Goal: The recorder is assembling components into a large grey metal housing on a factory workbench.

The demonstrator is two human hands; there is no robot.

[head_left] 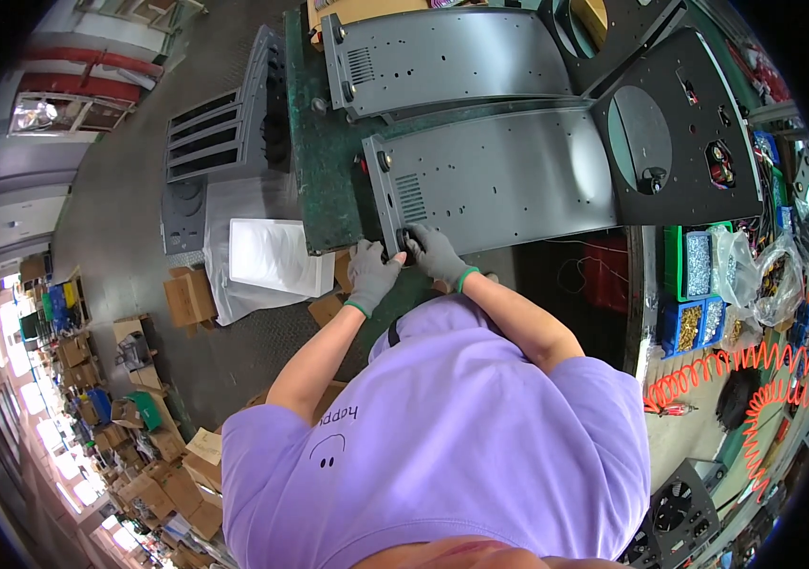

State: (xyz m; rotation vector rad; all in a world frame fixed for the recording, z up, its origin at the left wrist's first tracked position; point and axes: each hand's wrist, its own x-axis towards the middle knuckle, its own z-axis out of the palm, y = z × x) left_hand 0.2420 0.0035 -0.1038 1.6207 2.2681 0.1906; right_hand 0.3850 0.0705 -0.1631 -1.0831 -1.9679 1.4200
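A grey sheet-metal panel point(509, 180) with slots and small holes lies on the green workbench point(329, 204). Its left end has a bent lip with a black round foot point(385, 161) at the far corner. My right hand point(436, 258), in a grey glove with a green cuff, closes around a dark round foot point(409, 241) at the near corner. Just left of it, my gloved left hand point(373, 275) has its fingers curled by the lip's near end, thumb toward the right hand. Whatever lies between those left fingers is hidden.
A second, similar panel point(452, 57) lies beyond, and a black plate point(680, 142) with a large round cutout stands at the right. Blue bins point(684, 327) of small hardware and an orange coiled hose point(708, 365) are at right. White foam point(276, 258) and a cardboard box point(189, 297) sit left.
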